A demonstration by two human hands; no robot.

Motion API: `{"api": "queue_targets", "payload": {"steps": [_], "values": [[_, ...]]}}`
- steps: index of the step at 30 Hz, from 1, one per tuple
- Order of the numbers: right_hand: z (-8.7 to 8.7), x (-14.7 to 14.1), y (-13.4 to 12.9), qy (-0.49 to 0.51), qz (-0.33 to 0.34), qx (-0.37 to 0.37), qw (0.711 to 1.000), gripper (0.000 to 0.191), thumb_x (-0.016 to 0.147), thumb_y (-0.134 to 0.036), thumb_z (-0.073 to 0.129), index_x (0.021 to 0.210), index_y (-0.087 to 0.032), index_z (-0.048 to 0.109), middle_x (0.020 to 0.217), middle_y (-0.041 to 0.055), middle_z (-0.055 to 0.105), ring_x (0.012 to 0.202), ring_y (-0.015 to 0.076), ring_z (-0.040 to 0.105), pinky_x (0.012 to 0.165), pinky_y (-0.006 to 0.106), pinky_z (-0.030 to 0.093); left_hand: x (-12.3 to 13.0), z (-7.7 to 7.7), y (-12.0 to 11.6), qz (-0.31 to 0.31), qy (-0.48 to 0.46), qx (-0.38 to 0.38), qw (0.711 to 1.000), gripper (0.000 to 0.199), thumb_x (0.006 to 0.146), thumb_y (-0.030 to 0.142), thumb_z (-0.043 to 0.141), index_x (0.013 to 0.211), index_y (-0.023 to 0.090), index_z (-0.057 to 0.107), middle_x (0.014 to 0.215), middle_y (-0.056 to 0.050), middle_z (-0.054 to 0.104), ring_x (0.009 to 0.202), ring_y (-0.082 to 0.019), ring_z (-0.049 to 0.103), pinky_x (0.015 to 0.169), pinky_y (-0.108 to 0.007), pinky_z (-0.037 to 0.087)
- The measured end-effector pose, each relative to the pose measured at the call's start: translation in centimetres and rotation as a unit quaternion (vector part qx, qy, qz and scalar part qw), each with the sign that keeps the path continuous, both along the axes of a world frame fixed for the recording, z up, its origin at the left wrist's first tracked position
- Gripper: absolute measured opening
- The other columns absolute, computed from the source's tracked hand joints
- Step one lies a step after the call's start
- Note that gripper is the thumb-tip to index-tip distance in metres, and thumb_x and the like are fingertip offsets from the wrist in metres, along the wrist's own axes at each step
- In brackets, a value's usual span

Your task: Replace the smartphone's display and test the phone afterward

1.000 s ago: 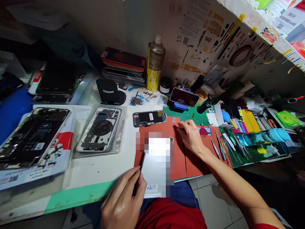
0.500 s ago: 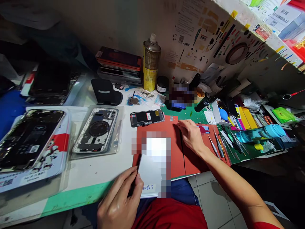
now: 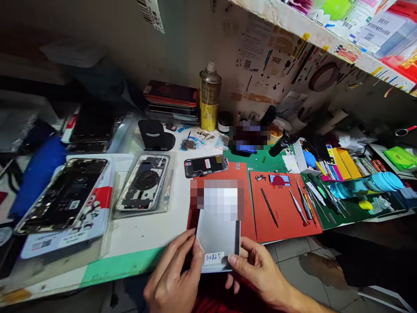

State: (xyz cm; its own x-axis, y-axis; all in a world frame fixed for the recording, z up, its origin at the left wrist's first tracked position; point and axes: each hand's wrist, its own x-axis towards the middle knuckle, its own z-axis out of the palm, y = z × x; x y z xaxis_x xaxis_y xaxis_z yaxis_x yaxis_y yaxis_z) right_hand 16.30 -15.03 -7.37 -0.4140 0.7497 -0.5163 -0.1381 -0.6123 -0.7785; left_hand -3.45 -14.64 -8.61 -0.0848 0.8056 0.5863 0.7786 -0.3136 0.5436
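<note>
A shallow white box point(image 3: 216, 241) with a handwritten "100825" label is at the front edge of the table, its far part pixelated. My left hand point(image 3: 180, 269) is closed on its left edge, thumb on the near side. My right hand point(image 3: 260, 265) grips the near right corner, with the thumb on top and some fingers below. Beyond the box lies a phone screen assembly point(image 3: 206, 166), back side up. On the red mat point(image 3: 286, 208) to the right rest a dark stick-like tool point(image 3: 269, 208), small parts and several screwdrivers point(image 3: 302, 202).
At the left, an opened phone point(image 3: 65, 195) and a phone back housing point(image 3: 143, 182) lie on cases. A spray can point(image 3: 210, 98) and a black stand point(image 3: 156, 135) are behind. A blue bottle point(image 3: 366, 186) lies right; a shelf point(image 3: 325, 48) overhangs.
My right hand has come back from the red mat to the box's near right corner, uncovering the dark tool and small parts. My left hand keeps its hold. The view has shifted.
</note>
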Motion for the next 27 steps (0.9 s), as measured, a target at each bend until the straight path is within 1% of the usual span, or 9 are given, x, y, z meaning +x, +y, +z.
{"api": "queue_targets", "payload": {"steps": [4, 9, 15, 19, 22, 23, 24, 26, 27], "values": [[0.2, 0.6, 0.5, 0.008, -0.022, 0.015, 1.000, 0.051, 0.089, -0.061, 0.080, 0.112, -0.017, 0.068, 0.086, 0.0046, 0.073, 0.069, 0.0148, 0.071, 0.064, 0.026, 0.055, -0.4, -0.2, -0.2, -0.015, -0.105, -0.101, 0.989, 0.020, 0.106, 0.018, 0.058, 0.114, 0.019, 0.076, 0.110, -0.005, 0.081, 0.099, -0.018, 0.078, 0.094, -0.028, 0.060], [0.1, 1.6, 1.0, 0.002, -0.023, 0.027, 0.999, 0.042, 0.096, -0.055, 0.077, 0.113, -0.017, 0.069, 0.088, 0.0061, 0.077, 0.073, 0.0144, 0.070, 0.072, 0.028, 0.054, -1.4, -0.9, -0.4, -0.018, -0.265, -0.255, 0.930, 0.035, 0.107, 0.044, 0.056, 0.124, 0.023, 0.078, 0.114, -0.006, 0.082, 0.090, -0.022, 0.080, 0.078, -0.031, 0.067], [-0.3, 1.6, 1.1, 0.021, -0.005, 0.028, 0.999, 0.042, 0.099, -0.053, 0.072, 0.117, -0.015, 0.069, 0.085, 0.0075, 0.079, 0.071, 0.0157, 0.071, 0.073, 0.030, 0.052, -1.7, -0.6, 0.0, -0.010, -0.351, -0.301, 0.887, 0.047, 0.098, 0.061, 0.065, 0.118, 0.021, 0.082, 0.114, -0.010, 0.082, 0.102, -0.028, 0.080, 0.091, -0.039, 0.067], [-0.5, 1.4, 1.0, 0.021, 0.002, 0.039, 0.999, 0.044, 0.100, -0.055, 0.070, 0.118, -0.015, 0.068, 0.084, 0.0075, 0.077, 0.069, 0.0159, 0.071, 0.071, 0.030, 0.055, -1.6, -0.6, 0.3, -0.020, -0.430, -0.342, 0.835, 0.057, 0.086, 0.062, 0.080, 0.119, 0.017, 0.080, 0.109, -0.013, 0.082, 0.096, -0.028, 0.080, 0.083, -0.036, 0.068], [-0.5, 1.5, 0.7, -0.092, -0.065, 0.161, 0.981, 0.057, 0.102, -0.052, 0.068, 0.148, -0.022, 0.054, 0.108, 0.0104, 0.078, 0.080, 0.0190, 0.076, 0.073, 0.033, 0.063, -1.4, -1.1, 0.3, -0.001, -0.495, -0.357, 0.792, 0.065, 0.077, 0.064, 0.087, 0.118, 0.014, 0.078, 0.107, -0.014, 0.082, 0.096, -0.030, 0.080, 0.083, -0.036, 0.068], [-0.6, 1.5, 0.5, -0.166, -0.094, 0.251, 0.949, 0.065, 0.101, -0.050, 0.069, 0.157, -0.026, 0.046, 0.122, 0.0126, 0.076, 0.091, 0.0212, 0.078, 0.078, 0.035, 0.065, -1.3, -1.4, 0.2, 0.010, -0.505, -0.361, 0.784, 0.068, 0.076, 0.066, 0.086, 0.119, 0.014, 0.077, 0.110, -0.015, 0.082, 0.100, -0.032, 0.079, 0.085, -0.037, 0.068], [-0.8, 1.4, 0.3, -0.250, -0.110, 0.364, 0.890, 0.071, 0.100, -0.046, 0.073, 0.161, -0.029, 0.042, 0.135, 0.0150, 0.071, 0.102, 0.0241, 0.078, 0.086, 0.038, 0.066, -1.2, -1.6, 0.2, 0.025, -0.506, -0.362, 0.783, 0.070, 0.076, 0.067, 0.086, 0.122, 0.015, 0.076, 0.112, -0.014, 0.081, 0.104, -0.033, 0.078, 0.088, -0.039, 0.067], [-1.6, 1.1, 0.1, -0.390, -0.087, 0.584, 0.706, 0.061, 0.097, -0.042, 0.076, 0.153, -0.031, 0.055, 0.144, 0.0165, 0.068, 0.112, 0.0298, 0.077, 0.091, 0.041, 0.067, -1.0, -2.2, 0.4, 0.033, -0.464, -0.366, 0.806, 0.066, 0.080, 0.072, 0.079, 0.118, 0.018, 0.077, 0.109, -0.011, 0.082, 0.105, -0.033, 0.078, 0.088, -0.039, 0.067], [-2.1, 0.9, 0.2, -0.439, -0.070, 0.657, 0.609, 0.049, 0.097, -0.040, 0.075, 0.144, -0.032, 0.064, 0.136, 0.0144, 0.074, 0.101, 0.0287, 0.081, 0.082, 0.038, 0.069, -0.9, -2.4, 0.8, 0.031, -0.437, -0.355, 0.826, 0.061, 0.084, 0.074, 0.074, 0.116, 0.021, 0.077, 0.107, -0.009, 0.082, 0.104, -0.032, 0.078, 0.087, -0.038, 0.067]]}}
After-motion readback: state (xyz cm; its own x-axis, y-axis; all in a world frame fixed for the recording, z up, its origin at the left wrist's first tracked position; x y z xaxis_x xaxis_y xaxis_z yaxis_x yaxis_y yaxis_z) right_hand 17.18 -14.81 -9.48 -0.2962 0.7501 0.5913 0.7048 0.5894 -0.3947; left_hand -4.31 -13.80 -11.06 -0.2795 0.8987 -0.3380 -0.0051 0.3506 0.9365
